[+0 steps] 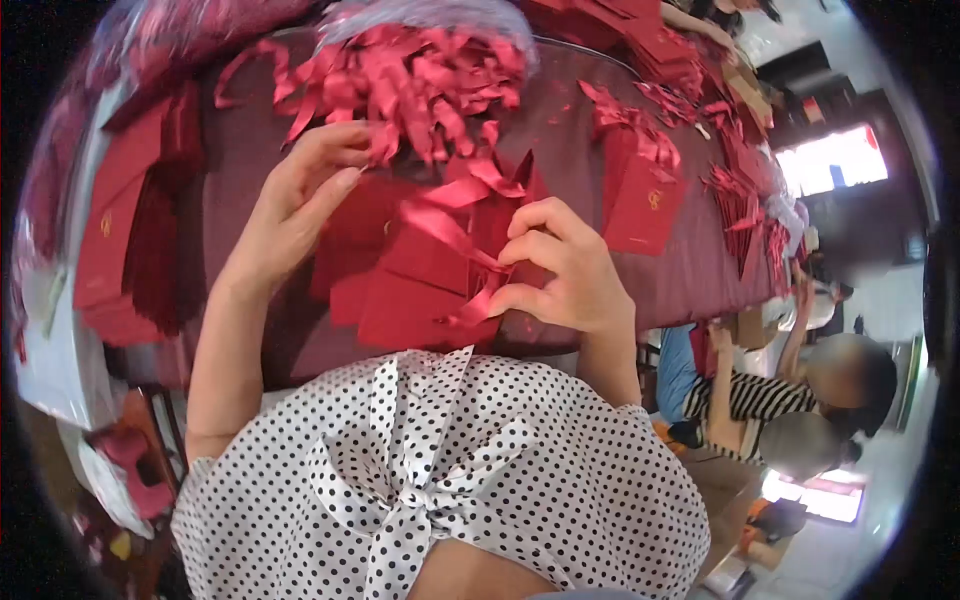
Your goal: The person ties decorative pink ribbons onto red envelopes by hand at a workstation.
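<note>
My right hand (pixel 565 265) is closed on a shiny red ribbon (pixel 440 225), at the edge of a red paper bag (pixel 415 310). The ribbon loops up and left from my fingers, and one end hangs below my thumb. My left hand (pixel 315 190) is raised over the left side of the red bags, thumb and fingers a little apart. Its fingertips are beside the lower edge of a heap of loose red ribbons (pixel 420 85) in clear plastic. Several red bags lie overlapped between my hands; their lower layers are partly hidden.
Stacked red bags (pixel 125 235) stand at the left. A red bag with ribbon (pixel 640 200) lies to the right on the dark red tablecloth (pixel 690 270). More bags and ribbons line the far right. A person in a striped top (pixel 760 400) sits at the right.
</note>
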A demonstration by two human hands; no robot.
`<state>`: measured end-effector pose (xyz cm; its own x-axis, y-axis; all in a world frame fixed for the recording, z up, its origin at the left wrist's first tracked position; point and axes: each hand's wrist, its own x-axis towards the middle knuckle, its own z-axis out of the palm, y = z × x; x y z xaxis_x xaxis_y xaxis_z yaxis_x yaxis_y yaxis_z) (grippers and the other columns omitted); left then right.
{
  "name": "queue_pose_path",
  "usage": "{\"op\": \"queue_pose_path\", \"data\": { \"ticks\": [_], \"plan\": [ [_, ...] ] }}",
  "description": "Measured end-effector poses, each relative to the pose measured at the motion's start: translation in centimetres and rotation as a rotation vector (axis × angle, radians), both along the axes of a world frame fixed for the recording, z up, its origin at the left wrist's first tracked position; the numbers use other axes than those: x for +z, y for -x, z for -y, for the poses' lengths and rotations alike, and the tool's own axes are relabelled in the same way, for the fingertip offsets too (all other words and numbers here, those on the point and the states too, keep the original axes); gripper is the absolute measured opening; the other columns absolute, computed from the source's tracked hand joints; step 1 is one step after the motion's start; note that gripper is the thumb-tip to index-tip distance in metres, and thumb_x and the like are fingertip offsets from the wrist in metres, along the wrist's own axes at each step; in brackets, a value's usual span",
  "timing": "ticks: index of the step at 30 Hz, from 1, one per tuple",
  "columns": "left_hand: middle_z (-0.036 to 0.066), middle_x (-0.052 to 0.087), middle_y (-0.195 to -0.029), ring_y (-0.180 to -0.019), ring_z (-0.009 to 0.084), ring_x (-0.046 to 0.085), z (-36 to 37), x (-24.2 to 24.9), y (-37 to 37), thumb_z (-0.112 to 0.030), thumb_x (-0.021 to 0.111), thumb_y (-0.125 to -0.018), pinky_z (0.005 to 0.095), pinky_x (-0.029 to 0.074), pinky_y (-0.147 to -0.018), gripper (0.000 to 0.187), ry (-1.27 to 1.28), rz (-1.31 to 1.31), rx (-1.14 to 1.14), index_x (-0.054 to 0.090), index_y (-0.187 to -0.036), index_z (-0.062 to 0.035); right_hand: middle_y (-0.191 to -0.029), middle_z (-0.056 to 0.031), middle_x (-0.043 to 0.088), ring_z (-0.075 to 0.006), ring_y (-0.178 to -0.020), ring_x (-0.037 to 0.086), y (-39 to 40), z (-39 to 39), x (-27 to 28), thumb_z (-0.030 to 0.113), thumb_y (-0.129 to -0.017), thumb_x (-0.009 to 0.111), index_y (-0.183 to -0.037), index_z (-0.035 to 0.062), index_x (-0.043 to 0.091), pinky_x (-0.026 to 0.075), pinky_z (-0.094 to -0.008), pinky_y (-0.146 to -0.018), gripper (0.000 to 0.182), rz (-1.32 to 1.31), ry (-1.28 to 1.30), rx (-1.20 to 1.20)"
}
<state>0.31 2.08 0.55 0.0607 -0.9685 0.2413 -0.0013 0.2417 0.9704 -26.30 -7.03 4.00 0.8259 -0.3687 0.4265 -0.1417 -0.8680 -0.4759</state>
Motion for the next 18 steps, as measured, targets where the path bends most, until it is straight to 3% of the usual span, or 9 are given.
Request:
{"op": "queue_pose_path", "data": {
  "ticks": [3,5,6,7,8,11,13,16,18],
  "plan": [
    [0.007,0.058,-0.096,-0.095,0.0182,0.057,0.8,-1.1,0.9,-0.012,0.058,-0.091,0.0297,0.043,-0.087,0.015,0.193,0.292,0.406,0.059,-0.101,-0.001,-0.086,-0.0066,0.054,-0.0202,-0.074,0.056,0.5,0.4,-0.1,0.036,-0.052,0.087,-0.075,0.0063,0.062,0.047,-0.0307,-0.063,0.045,0.187,0.065,-0.004],
    [0.007,0.058,-0.088,-0.083,0.0204,0.055,-0.6,-0.2,1.9,-0.024,0.07,-0.082,0.032,0.043,-0.075,0.025,0.399,0.363,0.076,0.061,-0.094,-0.004,-0.084,-0.0064,0.053,-0.0206,-0.073,0.056,0.2,-0.1,0.2,0.037,-0.051,0.087,-0.073,0.0064,0.061,0.047,-0.0309,-0.062,0.046,0.3,0.106,-0.1],
    [0.008,0.056,-0.084,-0.078,0.0238,0.053,-0.4,-0.1,2.5,-0.038,0.079,-0.071,0.035,0.041,-0.068,0.041,0.562,0.513,-0.152,0.062,-0.091,-0.0065,-0.082,-0.006,0.054,-0.0209,-0.072,0.056,0.0,-0.2,0.1,0.037,-0.05,0.087,-0.072,0.0066,0.06,0.047,-0.0313,-0.061,0.046,0.355,0.133,-0.163],
    [0.007,0.056,-0.085,-0.079,0.0263,0.053,-0.9,1.0,4.2,-0.04,0.08,-0.067,0.0369,0.041,-0.071,0.044,0.531,0.684,-0.246,0.063,-0.092,-0.008,-0.082,-0.006,0.054,-0.0209,-0.072,0.056,0.5,-0.3,0.4,0.037,-0.05,0.087,-0.072,0.0066,0.06,0.047,-0.0313,-0.061,0.046,0.364,0.141,-0.197],
    [0.009,0.057,-0.092,-0.086,0.0276,0.054,-1.3,2.5,5.8,-0.037,0.079,-0.067,0.0387,0.042,-0.077,0.045,0.491,0.879,-0.254,0.064,-0.098,-0.0071,-0.08,-0.0053,0.054,-0.0228,-0.073,0.056,0.9,-0.3,0.9,0.036,-0.052,0.087,-0.07,0.0079,0.059,0.047,-0.0329,-0.062,0.043,0.361,0.15,-0.264],
    [0.012,0.057,-0.107,-0.1,0.0308,0.054,-0.4,0.6,5.5,-0.023,0.075,-0.073,0.0406,0.043,-0.086,0.039,0.408,0.943,-0.057,0.062,-0.106,-0.0051,-0.072,-0.0048,0.055,-0.023,-0.072,0.057,3.6,1.1,2.8,0.029,-0.052,0.087,-0.064,0.0086,0.059,0.048,-0.0335,-0.061,0.036,0.36,0.214,-0.627],
    [0.012,0.059,-0.102,-0.095,0.0303,0.056,0.0,-0.4,3.9,-0.011,0.071,-0.076,0.0382,0.043,-0.082,0.028,0.24,0.86,0.015,0.062,-0.101,-0.0032,-0.07,-0.0065,0.056,-0.0232,-0.063,0.054,6.6,3.8,3.5,0.024,-0.055,0.086,-0.064,0.0068,0.06,0.044,-0.0347,-0.057,0.032,0.479,0.229,-0.855],
    [0.011,0.06,-0.098,-0.093,0.0292,0.057,0.2,-0.5,3.4,-0.009,0.069,-0.078,0.0383,0.043,-0.081,0.023,0.175,0.764,-0.086,0.063,-0.099,-0.0032,-0.07,-0.0085,0.056,-0.0263,-0.064,0.056,11.3,9.2,2.4,0.037,-0.072,0.077,-0.07,0.004,0.062,0.046,-0.0375,-0.059,0.037,0.395,0.291,-1.008],
    [0.01,0.06,-0.097,-0.093,0.0284,0.057,0.1,-0.5,4.0,-0.01,0.068,-0.079,0.0377,0.042,-0.081,0.019,0.185,0.781,-0.153,0.062,-0.096,-0.0034,-0.071,-0.0096,0.057,-0.028,-0.067,0.058,12.7,12.0,0.8,0.041,-0.074,0.075,-0.071,0.004,0.062,0.047,-0.0395,-0.062,0.04,0.28,0.322,-1.036]
  ]
}}
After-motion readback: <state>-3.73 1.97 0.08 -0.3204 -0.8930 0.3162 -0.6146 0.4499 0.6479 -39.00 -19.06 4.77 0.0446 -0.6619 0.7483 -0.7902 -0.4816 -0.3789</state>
